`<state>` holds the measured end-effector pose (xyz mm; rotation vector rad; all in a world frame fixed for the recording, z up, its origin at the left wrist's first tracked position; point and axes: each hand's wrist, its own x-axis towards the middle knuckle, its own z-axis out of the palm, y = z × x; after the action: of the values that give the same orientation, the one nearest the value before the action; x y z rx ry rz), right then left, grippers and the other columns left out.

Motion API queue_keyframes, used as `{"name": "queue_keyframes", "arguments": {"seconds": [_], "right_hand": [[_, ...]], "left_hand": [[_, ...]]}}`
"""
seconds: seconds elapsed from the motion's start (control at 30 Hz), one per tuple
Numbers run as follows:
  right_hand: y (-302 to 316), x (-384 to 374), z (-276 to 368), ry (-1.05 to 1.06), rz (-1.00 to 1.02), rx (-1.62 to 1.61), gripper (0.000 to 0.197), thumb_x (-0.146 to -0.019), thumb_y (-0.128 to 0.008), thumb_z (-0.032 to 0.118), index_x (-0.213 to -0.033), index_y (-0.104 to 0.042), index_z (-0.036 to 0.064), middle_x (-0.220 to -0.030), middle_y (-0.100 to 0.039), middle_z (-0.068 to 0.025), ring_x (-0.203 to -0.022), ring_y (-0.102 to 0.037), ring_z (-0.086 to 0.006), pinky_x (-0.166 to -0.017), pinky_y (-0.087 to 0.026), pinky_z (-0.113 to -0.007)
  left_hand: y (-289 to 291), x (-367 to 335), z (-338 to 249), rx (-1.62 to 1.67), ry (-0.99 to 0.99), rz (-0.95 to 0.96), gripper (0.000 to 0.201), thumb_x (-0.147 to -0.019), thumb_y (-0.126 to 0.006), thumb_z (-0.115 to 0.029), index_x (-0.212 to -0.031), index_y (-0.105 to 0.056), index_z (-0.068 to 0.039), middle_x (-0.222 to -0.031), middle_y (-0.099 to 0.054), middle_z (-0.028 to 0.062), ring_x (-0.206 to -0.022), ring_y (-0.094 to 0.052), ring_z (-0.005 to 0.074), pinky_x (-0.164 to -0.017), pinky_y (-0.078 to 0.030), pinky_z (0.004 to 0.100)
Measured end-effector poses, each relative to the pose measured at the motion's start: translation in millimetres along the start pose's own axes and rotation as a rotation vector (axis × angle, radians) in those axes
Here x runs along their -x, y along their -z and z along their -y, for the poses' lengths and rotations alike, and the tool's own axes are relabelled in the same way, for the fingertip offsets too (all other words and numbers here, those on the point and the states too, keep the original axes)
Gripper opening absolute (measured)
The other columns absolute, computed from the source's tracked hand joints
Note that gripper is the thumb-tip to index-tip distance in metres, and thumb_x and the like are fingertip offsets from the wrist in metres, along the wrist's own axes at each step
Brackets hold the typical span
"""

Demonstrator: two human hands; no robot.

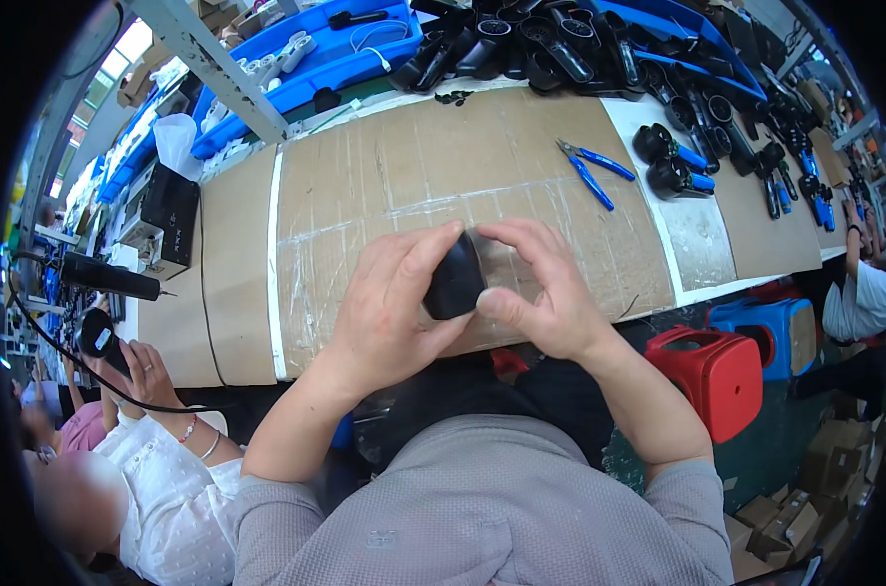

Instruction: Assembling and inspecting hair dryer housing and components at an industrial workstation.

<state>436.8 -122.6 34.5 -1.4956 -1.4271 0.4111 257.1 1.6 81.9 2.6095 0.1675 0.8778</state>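
Table (690, 252) has white top showing btwn brown cardboard sheets (365, 190), the mid one under clear tape. On mid sheet, far R: blue-handled pliers (587, 180), jaws apart. Just R of it, 2 blk pcs w/ blue handles (669, 178). Far side: sm. blk bits (453, 98), blue tray (367, 69) at L. L sheet: thin blk cord (205, 293), blk box (167, 220) nr its edge.

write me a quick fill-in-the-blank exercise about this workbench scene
1. The rounded plastic part between the left hand and right hand is coloured ____.
2. The side cutters on the cardboard have ____ handles.
3. The plastic stool beside the blue one is ____.
4. The co-worker in a white top is on the wearer's ____ side.

Missing words: black; blue; red; left
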Motion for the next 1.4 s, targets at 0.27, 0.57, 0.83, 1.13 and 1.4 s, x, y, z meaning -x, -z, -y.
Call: {"name": "queue_keyframes", "arguments": {"seconds": [0.27, 0.57, 0.83, 1.13, 1.4], "right_hand": [[-1, 16, 8, -0.411, 0.017, -0.747, 0.060, -0.091, -0.081, 0.021, -0.141, -0.056, -0.0013, -0.123, -0.066, -0.0152, -0.108, -0.066, -0.0246, -0.101, -0.052, -0.034], [18, 27, -7, -0.572, -0.044, -0.988, 0.058, -0.093, -0.076, 0.006, -0.146, -0.053, -0.0033, -0.129, -0.067, -0.0187, -0.113, -0.067, -0.0244, -0.101, -0.053, -0.031], [23, 27, -25, -0.674, -0.014, -1.120, 0.060, -0.092, -0.074, 0.002, -0.147, -0.052, -0.0016, -0.127, -0.067, -0.0146, -0.114, -0.065, -0.0218, -0.103, -0.052, -0.030], [27, 27, -31, -0.613, -0.079, -0.818, 0.064, -0.093, -0.077, 0.007, -0.149, -0.050, -0.0021, -0.134, -0.064, -0.0193, -0.114, -0.066, -0.0240, -0.102, -0.053, -0.033], [41, 23, -51, -0.442, -0.123, -0.369, 0.069, -0.092, -0.077, 0.007, -0.153, -0.047, -0.0016, -0.135, -0.064, -0.0213, -0.116, -0.065, -0.0258, -0.102, -0.053, -0.033]], "left_hand": [[-32, -18, 2, 0.085, -0.043, -0.025, 0.076, -0.073, -0.091, -0.016, -0.141, -0.057, -0.005, -0.126, -0.068, 0.0139, -0.112, -0.066, 0.0314, -0.096, -0.055, 0.0443], [-74, -24, 23, 0.240, -0.025, 0.015, 0.068, -0.071, -0.093, -0.019, -0.129, -0.061, -0.004, -0.119, -0.069, 0.0132, -0.107, -0.069, 0.0313, -0.092, -0.057, 0.0412], [-83, -28, 16, 0.193, -0.033, -0.056, 0.063, -0.072, -0.092, -0.019, -0.125, -0.062, -0.004, -0.116, -0.070, 0.0139, -0.103, -0.070, 0.0306, -0.090, -0.057, 0.0386], [-94, -37, 15, 0.114, -0.045, 0.034, 0.061, -0.080, -0.086, -0.023, -0.132, -0.060, -0.005, -0.124, -0.069, 0.0140, -0.106, -0.070, 0.0309, -0.090, -0.058, 0.0377], [-96, -28, 43, 0.002, 0.020, 0.151, 0.067, -0.083, -0.084, -0.028, -0.140, -0.055, -0.006, -0.133, -0.067, 0.0136, -0.110, -0.071, 0.0319, -0.089, -0.059, 0.0393]]}}
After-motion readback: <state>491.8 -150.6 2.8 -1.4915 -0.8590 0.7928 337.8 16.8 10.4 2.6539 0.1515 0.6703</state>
